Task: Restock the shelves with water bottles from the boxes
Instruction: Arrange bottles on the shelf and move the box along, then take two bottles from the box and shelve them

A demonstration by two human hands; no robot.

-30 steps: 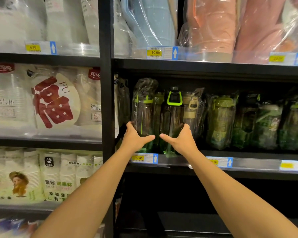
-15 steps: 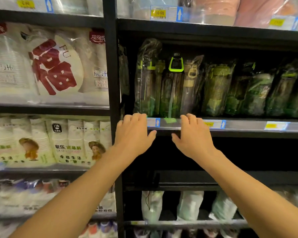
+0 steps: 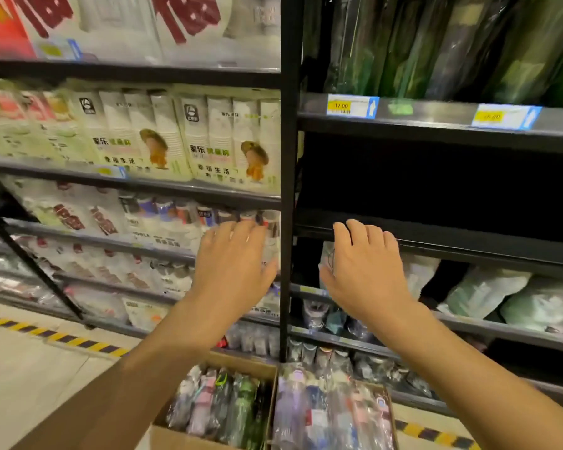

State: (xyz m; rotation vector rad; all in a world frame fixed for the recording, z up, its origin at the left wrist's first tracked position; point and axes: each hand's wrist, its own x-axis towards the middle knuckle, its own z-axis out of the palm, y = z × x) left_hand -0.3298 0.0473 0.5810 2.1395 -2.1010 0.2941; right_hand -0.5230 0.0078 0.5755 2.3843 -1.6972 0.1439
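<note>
The fingers of the left hand are straight and a little apart, clamped on nothing, in front of the stock at mid-frame. The fingers of the right hand are loosely bent and also hold nothing. Their tips sit at the front lip of the dark shelf; I cannot tell whether they touch it. A black upright post runs between the two hands.

The water bottles lie straight below the fingers, at the bottom centre of the frame. They are packed into two cardboard boxes on the floor, the left box under the left hand and the right box under the right hand. Each bottle is in clear wrap and stands on end, its long axis roughly vertical and its cap toward the camera. Other shelved bottles fill the upper right, above the price tags.

The coming move looks like a reach down. Each hand is about equally near its own box, and the upright bottles suit a grip from above round the neck. The dark shelf is at the right hand's fingertips, so that hand is better placed for the lift back up.
</note>
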